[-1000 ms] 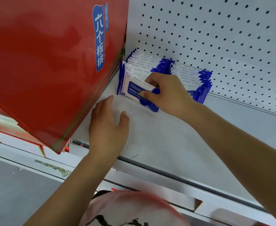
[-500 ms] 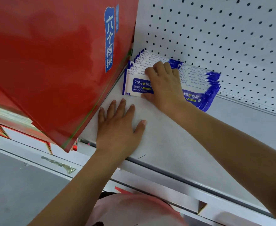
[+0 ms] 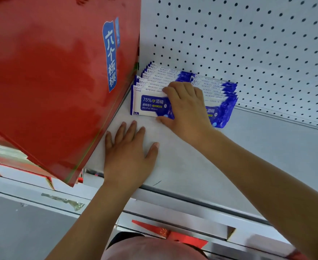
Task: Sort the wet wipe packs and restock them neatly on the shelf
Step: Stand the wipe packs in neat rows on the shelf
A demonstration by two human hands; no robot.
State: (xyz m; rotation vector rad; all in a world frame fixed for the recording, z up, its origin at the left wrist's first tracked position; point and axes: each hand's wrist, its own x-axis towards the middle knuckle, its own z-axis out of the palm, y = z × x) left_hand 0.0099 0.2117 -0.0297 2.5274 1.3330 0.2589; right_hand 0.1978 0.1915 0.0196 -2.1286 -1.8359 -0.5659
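Under the right hand (image 3: 188, 107), whose flat fingers press down, the packs (image 3: 148, 104) stand in rows at the back of the shelf (image 3: 285, 132), likely to line them up. Nearer, the left hand (image 3: 128, 151) lies flat and empty.

Glossy plastic wet wipe packs (image 3: 150, 105), matt smooth painted metal shelf (image 3: 192, 166), perforated metal back panel (image 3: 248, 44), shiny red carton (image 3: 51, 81)
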